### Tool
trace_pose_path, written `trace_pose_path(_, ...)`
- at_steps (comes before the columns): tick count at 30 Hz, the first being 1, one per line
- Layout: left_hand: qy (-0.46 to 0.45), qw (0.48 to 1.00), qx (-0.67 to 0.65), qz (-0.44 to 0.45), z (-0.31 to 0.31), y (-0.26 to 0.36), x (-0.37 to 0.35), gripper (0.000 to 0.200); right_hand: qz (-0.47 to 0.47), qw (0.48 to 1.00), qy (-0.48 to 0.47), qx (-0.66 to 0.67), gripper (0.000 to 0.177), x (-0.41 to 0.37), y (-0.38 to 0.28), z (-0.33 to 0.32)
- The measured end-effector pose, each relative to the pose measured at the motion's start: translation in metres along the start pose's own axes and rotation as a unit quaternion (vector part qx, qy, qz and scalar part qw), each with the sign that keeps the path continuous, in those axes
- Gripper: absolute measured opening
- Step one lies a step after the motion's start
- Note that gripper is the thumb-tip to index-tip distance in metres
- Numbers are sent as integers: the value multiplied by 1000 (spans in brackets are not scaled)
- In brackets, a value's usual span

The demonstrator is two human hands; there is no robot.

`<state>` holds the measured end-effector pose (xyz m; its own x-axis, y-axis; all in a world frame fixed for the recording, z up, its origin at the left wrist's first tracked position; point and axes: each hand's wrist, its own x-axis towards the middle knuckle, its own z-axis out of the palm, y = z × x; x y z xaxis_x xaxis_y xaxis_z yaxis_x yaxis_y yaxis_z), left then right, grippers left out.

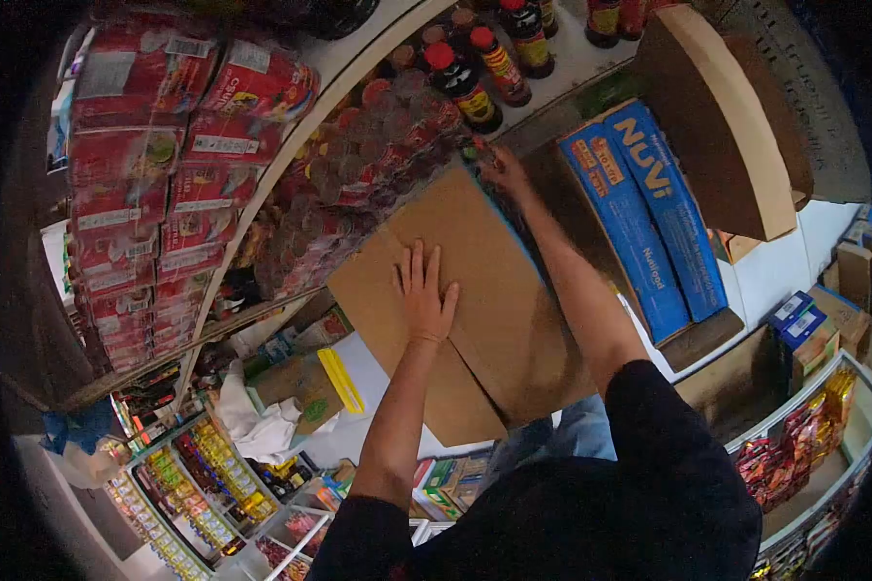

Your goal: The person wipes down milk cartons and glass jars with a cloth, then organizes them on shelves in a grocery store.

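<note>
A large brown cardboard box (pixel 455 252) stands in front of me, its top panels showing a dark seam toward my body. My left hand (pixel 424 300) lies flat on the cardboard with its fingers spread. Past the far edge of the box, my right hand (pixel 504 172) is curled, with a small dark thing at its fingertips that I cannot make out. Close by that hand are dark sauce bottles with red caps (pixel 465 89) and shrink-wrapped packs of bottles (pixel 358 184).
Two blue Nuvi boxes (pixel 649 223) stand in an open carton at my right. Wrapped red packs (pixel 155 184) are stacked at the left. Shelves of small goods (pixel 194 484) lie lower left, and hanging snack bags (pixel 794 441) lower right. A yellow strip (pixel 341 381) edges a carton.
</note>
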<state>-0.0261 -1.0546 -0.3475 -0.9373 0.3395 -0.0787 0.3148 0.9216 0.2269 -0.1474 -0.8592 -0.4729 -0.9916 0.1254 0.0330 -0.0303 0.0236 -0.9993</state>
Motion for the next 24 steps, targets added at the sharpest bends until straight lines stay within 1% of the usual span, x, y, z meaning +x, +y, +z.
trace_pose_path(2,-5,1000,30,7,-4,2,1,56,87,983,2,163,41,-4,59,9)
trace_pose_path(4,-14,999,30,3,-2,0,0,57,168,933,9,317,40,-10,101,11)
trace_pose_path(5,-19,999,28,0,-1,0,0,57,205,898,12,388,39,-10,108,7)
trace_pose_path(6,-16,1000,25,-1,0,1,0,57,204,900,10,384,39,-14,97,-3)
trace_pose_path(7,-16,1000,20,3,-1,0,-1,57,202,955,-53,212,43,-25,72,-14)
trace_pose_path(8,-14,1000,17,8,-2,-1,0,58,190,975,-114,33,47,-34,47,-22)
trace_pose_path(9,-7,1000,17,7,-3,-1,4,58,185,975,-116,30,47,-37,17,-24)
trace_pose_path(11,-24,999,24,12,-3,-2,0,60,140,979,1,148,50,-44,-35,-15)
trace_pose_path(12,-30,999,25,8,-1,-2,-4,60,147,978,-2,150,50,-42,-48,-12)
trace_pose_path(14,-2,999,45,26,0,-2,0,59,108,990,-14,87,51,-24,-59,-7)
trace_pose_path(15,-2,998,56,37,-1,-4,2,59,103,990,-3,97,51,-12,-42,-2)
trace_pose_path(17,4,999,36,36,3,-5,0,60,184,981,-26,62,50,8,11,9)
trace_pose_path(18,1,998,43,47,4,-6,1,60,183,981,-15,69,50,2,21,5)
trace_pose_path(20,15,999,29,39,5,-6,0,61,118,990,-51,55,54,-17,33,-5)
trace_pose_path(21,10,999,26,44,4,-5,0,61,123,990,-46,54,54,-28,34,-7)
trace_pose_path(23,-1,999,27,25,2,-2,-1,61,81,996,-23,32,52,-53,34,-13)
trace_pose_path(24,-6,1000,22,21,3,-4,-5,61,87,995,-26,28,52,-68,23,-16)
